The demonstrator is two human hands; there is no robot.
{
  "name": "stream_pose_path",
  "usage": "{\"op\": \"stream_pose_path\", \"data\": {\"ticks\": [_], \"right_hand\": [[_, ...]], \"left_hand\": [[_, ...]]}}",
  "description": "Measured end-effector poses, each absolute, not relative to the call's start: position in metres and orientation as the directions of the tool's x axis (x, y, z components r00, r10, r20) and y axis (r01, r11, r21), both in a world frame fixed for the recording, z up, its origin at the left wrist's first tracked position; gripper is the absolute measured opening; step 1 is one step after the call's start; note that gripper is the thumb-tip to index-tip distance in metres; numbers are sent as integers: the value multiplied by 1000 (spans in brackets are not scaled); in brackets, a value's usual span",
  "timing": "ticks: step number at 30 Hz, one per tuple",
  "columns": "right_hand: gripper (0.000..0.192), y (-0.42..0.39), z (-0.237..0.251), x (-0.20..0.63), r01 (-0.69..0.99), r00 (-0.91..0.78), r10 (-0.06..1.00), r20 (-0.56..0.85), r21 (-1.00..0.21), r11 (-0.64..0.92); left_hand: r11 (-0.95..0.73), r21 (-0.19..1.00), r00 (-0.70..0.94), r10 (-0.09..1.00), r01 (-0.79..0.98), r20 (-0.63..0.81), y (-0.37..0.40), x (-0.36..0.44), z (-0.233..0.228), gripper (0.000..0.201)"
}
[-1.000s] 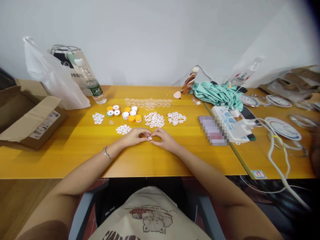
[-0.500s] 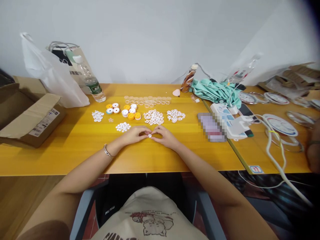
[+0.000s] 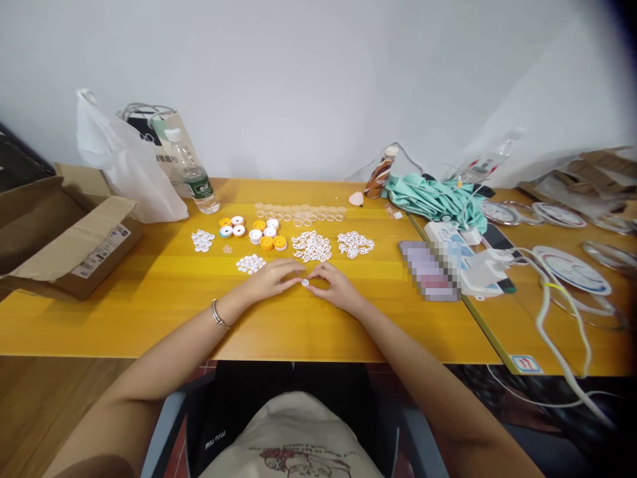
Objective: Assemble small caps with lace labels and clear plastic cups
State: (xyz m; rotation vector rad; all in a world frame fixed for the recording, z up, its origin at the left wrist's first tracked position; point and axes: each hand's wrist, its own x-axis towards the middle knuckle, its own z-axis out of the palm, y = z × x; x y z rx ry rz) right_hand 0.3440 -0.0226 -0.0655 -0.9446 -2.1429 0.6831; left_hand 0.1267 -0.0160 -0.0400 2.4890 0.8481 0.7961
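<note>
A small white round piece sits between the fingertips of both my hands, just above the table. My left hand is closed on it from the left, thumb and forefinger forward. From the other side my right hand pinches it too. Just beyond the left hand lies a pile of white round pieces, with more white pieces further left. Past the fingers are two heaps of white openwork pieces, one in the middle and one to the right. Orange and white round wheel-like parts stand grouped behind.
Clear shallow cups line the back. A cardboard box and a water bottle stand left. On the right are a blurred-out flat object, a power strip, cables, green cloth and a brown bottle.
The view has tilted up slightly, so everything sits lower and a little further right. Both hands stay together at the white round piece; their fingers have shifted only slightly.
</note>
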Motion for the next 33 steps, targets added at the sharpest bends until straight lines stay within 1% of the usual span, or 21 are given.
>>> {"op": "stream_pose_path", "data": {"ticks": [2,3,4,5,6,8,9,11,13,16,18,25,30,32,33], "right_hand": [[13,-23,-65,346,419,-487,788,377,-691,589],[13,-23,-65,347,416,-483,790,378,-695,587],[13,-23,-66,349,411,-480,791,379,-699,585],[14,-23,-66,350,410,-476,792,382,-701,584],[14,-23,-66,350,408,-476,792,382,-702,584],[15,-22,-67,351,410,-483,789,380,-699,587],[15,-22,-68,352,411,-488,787,377,-696,588],[15,-22,-67,352,415,-499,783,371,-691,592],[15,-22,-67,351,417,-503,782,369,-688,593],[14,-23,-65,351,420,-504,781,367,-686,594],[14,-24,-64,350,424,-504,782,366,-684,594],[14,-27,-60,350,433,-514,779,359,-675,597],[13,-26,-60,350,427,-515,780,357,-682,594],[13,-26,-61,350,426,-512,781,358,-684,592],[14,-26,-61,350,425,-511,781,358,-685,592]], "left_hand": [[-750,421,562,661,510,497,-8,112,-31,22],[-722,393,480,680,569,554,-2,101,-26,22],[-663,394,370,711,637,599,5,87,-22,22],[-570,417,249,754,708,608,12,71,-18,24],[-445,451,118,801,773,587,19,55,-14,27],[-128,495,-131,881,860,455,30,22,-12,32],[-66,488,-166,894,870,417,34,8,-12,35],[-3,468,-197,905,884,377,40,-11,-17,40],[13,440,-188,915,898,357,44,-20,-24,43],[40,394,-179,929,918,323,50,-19,-34,44],[50,384,-178,936,922,305,53,-15,-38,43],[54,412,-184,941,910,282,60,-10,-42,36],[70,436,-213,933,897,288,61,-12,-39,35],[67,454,-237,914,889,329,58,-9,-36,37],[45,478,-249,894,877,373,55,-4,-34,38]]}}
